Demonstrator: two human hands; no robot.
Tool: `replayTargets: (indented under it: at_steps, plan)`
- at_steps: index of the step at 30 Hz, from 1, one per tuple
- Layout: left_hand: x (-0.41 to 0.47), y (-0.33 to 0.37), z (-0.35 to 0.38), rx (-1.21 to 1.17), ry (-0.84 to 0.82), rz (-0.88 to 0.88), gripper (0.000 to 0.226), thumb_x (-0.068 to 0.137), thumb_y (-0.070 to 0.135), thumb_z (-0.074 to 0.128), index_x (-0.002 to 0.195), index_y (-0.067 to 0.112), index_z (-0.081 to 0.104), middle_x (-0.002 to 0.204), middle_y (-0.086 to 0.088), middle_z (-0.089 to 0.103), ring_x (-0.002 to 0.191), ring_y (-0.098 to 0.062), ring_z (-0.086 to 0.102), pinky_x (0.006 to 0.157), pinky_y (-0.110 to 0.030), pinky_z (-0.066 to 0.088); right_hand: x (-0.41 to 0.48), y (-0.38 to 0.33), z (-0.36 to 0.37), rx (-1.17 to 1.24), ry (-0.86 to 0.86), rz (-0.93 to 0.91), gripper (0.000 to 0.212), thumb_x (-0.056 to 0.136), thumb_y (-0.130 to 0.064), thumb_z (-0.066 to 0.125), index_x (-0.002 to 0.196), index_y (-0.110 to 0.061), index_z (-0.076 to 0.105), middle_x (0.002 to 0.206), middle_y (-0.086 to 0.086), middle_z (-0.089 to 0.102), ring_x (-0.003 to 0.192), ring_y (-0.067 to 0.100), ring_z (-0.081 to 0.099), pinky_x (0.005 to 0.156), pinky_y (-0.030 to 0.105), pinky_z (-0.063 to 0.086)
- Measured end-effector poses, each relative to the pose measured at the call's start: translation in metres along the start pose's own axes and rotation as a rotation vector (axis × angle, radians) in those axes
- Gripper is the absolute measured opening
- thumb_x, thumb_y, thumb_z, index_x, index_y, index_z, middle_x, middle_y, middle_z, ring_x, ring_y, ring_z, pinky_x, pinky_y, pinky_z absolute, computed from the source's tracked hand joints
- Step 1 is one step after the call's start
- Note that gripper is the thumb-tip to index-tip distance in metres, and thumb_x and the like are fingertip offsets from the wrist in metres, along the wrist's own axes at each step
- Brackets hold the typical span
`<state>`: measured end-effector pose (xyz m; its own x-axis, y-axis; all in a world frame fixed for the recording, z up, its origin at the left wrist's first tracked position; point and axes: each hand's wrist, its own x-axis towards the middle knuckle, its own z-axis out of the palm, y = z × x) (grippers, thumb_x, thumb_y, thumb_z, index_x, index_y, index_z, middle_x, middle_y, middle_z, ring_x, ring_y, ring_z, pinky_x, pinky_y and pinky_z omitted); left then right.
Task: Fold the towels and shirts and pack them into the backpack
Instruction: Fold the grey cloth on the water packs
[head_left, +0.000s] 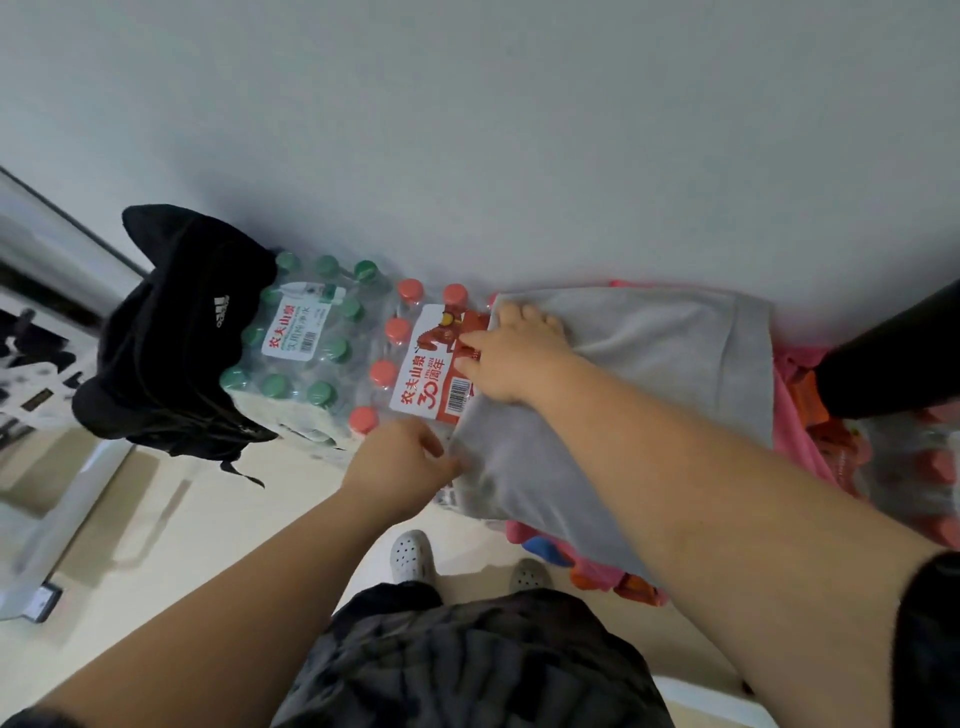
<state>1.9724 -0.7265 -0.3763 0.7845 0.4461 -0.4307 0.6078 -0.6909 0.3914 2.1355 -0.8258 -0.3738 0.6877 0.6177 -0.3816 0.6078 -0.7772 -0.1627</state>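
A pale wall meets a cream floor, and stock is stacked along the join. The left hand has its fingertips curled together on the near left corner of a grey cloth, pinching it; the fingertips themselves are hidden behind the knuckles. The right hand lies palm down on the cloth's far left edge, its fingers spread apart and pressing, with two of them reaching past the edge onto a red label. The cloth lies spread out flat; whether it is a towel or a shirt cannot be told. It covers the right part of a shrink-wrapped red-cap pack of bottles, so only some caps show. Beside that sits a green-cap pack, partly hidden by a black backpack that slumps over its left side; the backpack's opening and contents cannot be seen. Pink fabric sticks out from under the cloth at the right and near edges, over more wrapped goods that are too blurred to name. A black shape is cut off by the right border. Below, two perforated shoes stand on the floor.
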Motion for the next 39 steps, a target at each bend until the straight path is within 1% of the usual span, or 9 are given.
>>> replayTargets:
  at_steps: [6, 10, 14, 17, 20, 23, 31, 35, 39]
  plan:
    - [0.007, 0.001, 0.008, 0.07, 0.011, 0.039, 0.026, 0.082, 0.039, 0.073, 0.074, 0.014, 0.075, 0.075, -0.001, 0.072, 0.064, -0.016, 0.064, 0.058, -0.032, 0.053, 0.003, -0.003, 0.015, 0.01, 0.077, 0.098, 0.071, 0.097, -0.059, 0.039, 0.151, -0.013, 0.035, 0.16, 0.008, 0.025, 0.142, 0.033, 0.028, 0.113, 0.051, 0.026]
    - [0.009, -0.004, -0.002, -0.2, -0.069, 0.087, 0.014, 0.079, 0.018, 0.073, 0.067, 0.012, 0.07, 0.059, 0.003, 0.065, 0.047, -0.006, 0.05, 0.046, -0.023, 0.041, 0.0, -0.007, 0.011, 0.103, 0.211, 0.102, 0.062, 0.098, -0.056, 0.039, 0.149, -0.019, 0.038, 0.155, 0.005, 0.033, 0.138, 0.032, 0.033, 0.11, 0.05, 0.029]
    - [0.015, -0.012, -0.016, -0.289, -0.186, 0.182, 0.017, 0.075, 0.01, 0.072, 0.064, 0.003, 0.06, 0.055, 0.003, 0.053, 0.045, -0.004, 0.039, 0.047, -0.022, 0.035, -0.003, -0.017, 0.006, 0.004, 0.1, 0.174, 0.056, 0.098, -0.062, 0.033, 0.145, -0.035, 0.041, 0.149, 0.014, 0.038, 0.136, 0.037, 0.032, 0.11, 0.051, 0.026]
    - [0.021, -0.014, -0.022, -0.306, -0.268, 0.239, 0.027, 0.071, 0.014, 0.073, 0.056, 0.01, 0.051, 0.054, 0.003, 0.048, 0.047, -0.008, 0.037, 0.047, -0.024, 0.033, -0.005, -0.026, 0.009, 0.032, 0.052, 0.254, 0.057, 0.098, -0.062, 0.03, 0.143, -0.031, 0.046, 0.148, 0.013, 0.042, 0.138, 0.038, 0.032, 0.111, 0.052, 0.025]
    - [0.023, -0.011, -0.022, -0.491, -0.383, 0.242, 0.029, 0.062, 0.025, 0.072, 0.057, 0.015, 0.045, 0.053, 0.0, 0.044, 0.05, -0.014, 0.04, 0.051, -0.027, 0.036, -0.008, -0.034, 0.014, 0.084, 0.1, 0.31, 0.058, 0.097, -0.061, 0.035, 0.141, -0.024, 0.048, 0.146, 0.006, 0.044, 0.136, 0.031, 0.035, 0.109, 0.052, 0.027]
    - [0.027, -0.012, -0.015, -0.65, -0.438, 0.201, 0.028, 0.071, 0.008, 0.069, 0.059, 0.016, 0.045, 0.051, -0.001, 0.044, 0.053, -0.017, 0.042, 0.055, -0.033, 0.04, -0.011, -0.037, 0.017, 0.112, 0.158, 0.371, 0.059, 0.097, -0.058, 0.039, 0.144, -0.022, 0.045, 0.145, 0.002, 0.045, 0.136, 0.027, 0.038, 0.109, 0.049, 0.029]
    - [0.042, -0.05, -0.041, -0.669, -0.4, 0.371, 0.032, 0.081, -0.013, 0.049, 0.076, 0.018, 0.043, 0.068, 0.0, 0.041, 0.058, -0.016, 0.035, 0.048, -0.031, 0.038, 0.011, -0.079, -0.004, 0.272, 0.344, 0.38, 0.074, 0.095, -0.054, 0.05, 0.154, -0.016, 0.03, 0.161, 0.001, 0.023, 0.143, 0.028, 0.029, 0.11, 0.049, 0.031]
    - [0.054, -0.087, -0.073, -0.597, -0.297, 0.382, 0.038, 0.088, -0.009, 0.046, 0.08, 0.026, 0.057, 0.075, 0.009, 0.054, 0.058, -0.018, 0.052, 0.045, -0.034, 0.048, 0.04, -0.12, -0.008, 0.321, 0.345, 0.343, 0.074, 0.096, -0.054, 0.05, 0.155, -0.014, 0.029, 0.16, 0.002, 0.023, 0.143, 0.029, 0.03, 0.111, 0.05, 0.035]
    - [0.066, -0.132, -0.106, -0.469, -0.199, 0.291, 0.034, 0.087, -0.007, 0.046, 0.086, 0.019, 0.067, 0.082, 0.004, 0.067, 0.045, -0.018, 0.06, 0.048, -0.034, 0.053, 0.073, -0.168, -0.014, 0.356, 0.324, 0.239, 0.072, 0.096, -0.052, 0.051, 0.155, -0.015, 0.029, 0.158, 0.0, 0.025, 0.14, 0.028, 0.032, 0.111, 0.047, 0.035]
